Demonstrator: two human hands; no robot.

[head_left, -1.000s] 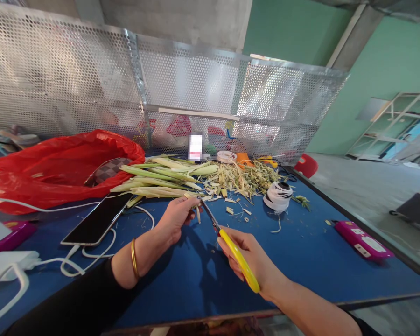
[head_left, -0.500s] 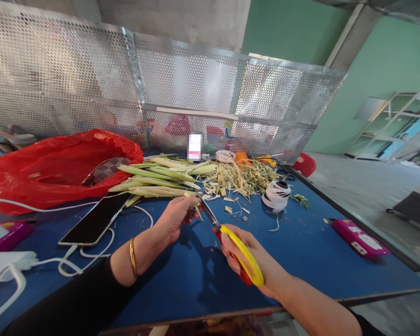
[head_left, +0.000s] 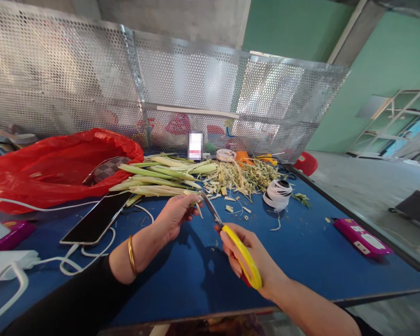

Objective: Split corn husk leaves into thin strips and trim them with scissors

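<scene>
While the left hand [head_left: 177, 212] is closed in a fingertip pinch on a short stalk piece [head_left: 196, 205], the right hand [head_left: 247, 256] is wrapped around the yellow and red handles of the scissors [head_left: 227, 234]. The stalk piece sits above the middle of the blue counter [head_left: 308, 254], at about 11 o'clock from the right hand and just off the left fingertips, so the left hand is far nearer to it. Its free end hangs down toward 5 o'clock, right against the scissor blades. The scissors' long axis runs from the handles at 5 o'clock to the tips at 11 o'clock, pointing at the pinched piece; whether the blades stand apart I cannot tell. Beyond the left hand, at 12 o'clock, a pile of green stalks [head_left: 157, 179] lies with its long axis from 9 to 3 o'clock, with loose trimmings [head_left: 247, 176] at its 3 o'clock end.
</scene>
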